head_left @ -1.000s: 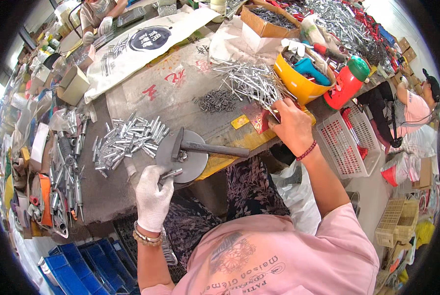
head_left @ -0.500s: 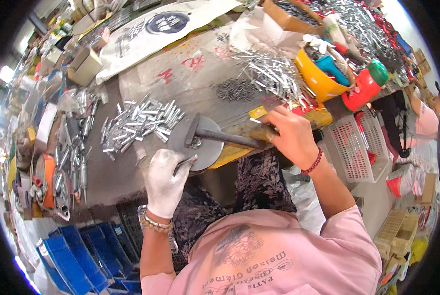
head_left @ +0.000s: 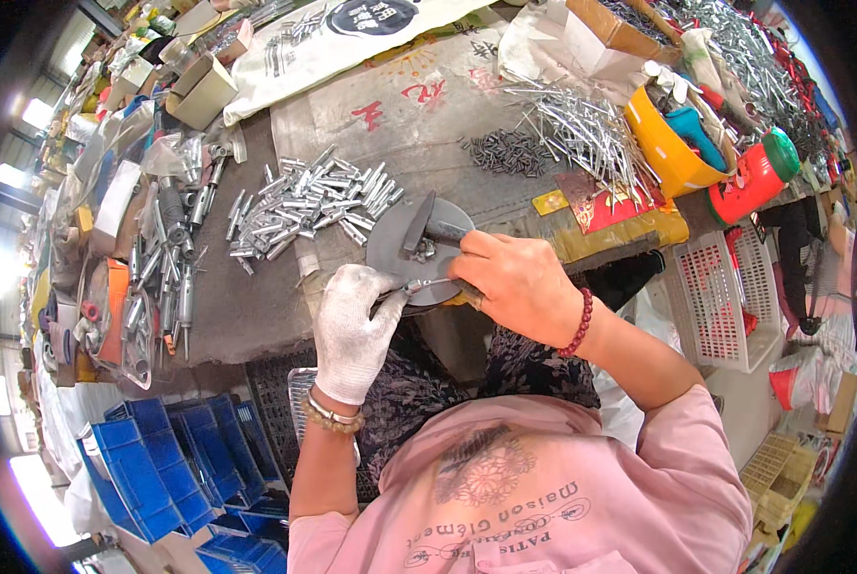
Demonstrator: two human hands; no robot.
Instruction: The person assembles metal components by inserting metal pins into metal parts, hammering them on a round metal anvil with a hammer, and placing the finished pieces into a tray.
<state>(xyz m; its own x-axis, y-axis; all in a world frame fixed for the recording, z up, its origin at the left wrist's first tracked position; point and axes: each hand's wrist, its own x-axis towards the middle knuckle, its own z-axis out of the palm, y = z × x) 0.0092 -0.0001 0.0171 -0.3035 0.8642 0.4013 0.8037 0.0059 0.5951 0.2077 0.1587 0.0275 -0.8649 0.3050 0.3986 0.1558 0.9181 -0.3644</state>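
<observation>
My left hand (head_left: 356, 325), in a white glove, pinches a small silver metal part (head_left: 419, 285) over the near edge of a grey round plate (head_left: 390, 247). My bare right hand (head_left: 524, 287) has its fingers closed at the other end of that part; the fingertips are partly hidden. A hammer (head_left: 417, 225) lies across the plate, its handle running under my right hand. Little metal bits (head_left: 426, 252) sit beside the hammer head. To the left is a pile of silver metal tubes (head_left: 304, 210).
Short dark pins (head_left: 510, 153) and long silver rods (head_left: 581, 129) are heaped farther back. A yellow container (head_left: 672, 143), a red jar with green lid (head_left: 754, 177) and a white basket (head_left: 715, 297) stand right. Assembled metal tools (head_left: 165, 258) lie left; blue bins (head_left: 151, 469) sit below.
My right hand has moved left from the table's front edge to meet my left hand, bringing a small silver piece over. The hammer stays on the plate; the view has shifted.
</observation>
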